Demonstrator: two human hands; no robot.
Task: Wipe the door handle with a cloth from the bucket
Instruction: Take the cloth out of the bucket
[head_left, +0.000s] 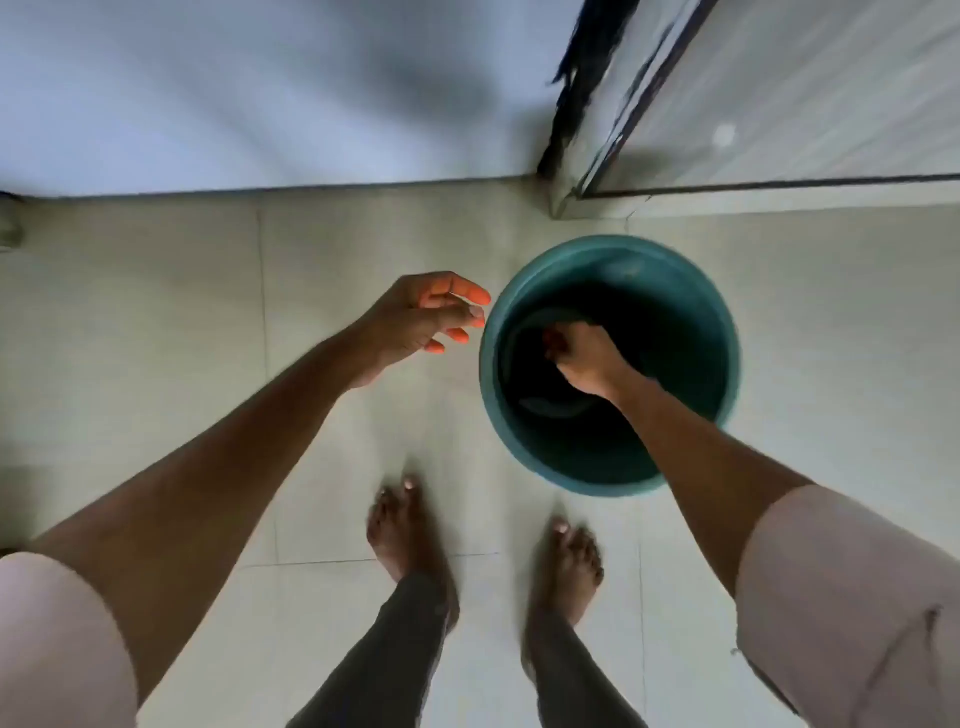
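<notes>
Sleeves at the near corners, both pale and pushed above the elbow, presumably to stay dry. Bare feet (483, 551) on the tiled floor (156, 312), just near of the bucket.

Teal bucket (727, 332) sits right of centre, close to the foot of a glass door frame (613, 130) at far right. Door handle: not in view, probably above the shot.

Right hand (584, 358) is down inside the bucket, reaching in over the near-right rim. Its fingers curl downward into the dark interior, but I can't tell if they've closed on anything. Interior is too dark and blurred to pick out the cloth; a paler curved shape near the hand could be cloth or a second vessel, unclear. Best guess is the cloth is at the bottom under that hand.

Left hand (421, 325) hovers just left of the bucket rim, apart from it, fingers loosely spread and half curled, holding nothing. Likely staged to steady the rim or help wring.

Judgement: early in the task, at the fetch-cloth step. Risk is drips on smooth tile under bare feet.
</notes>
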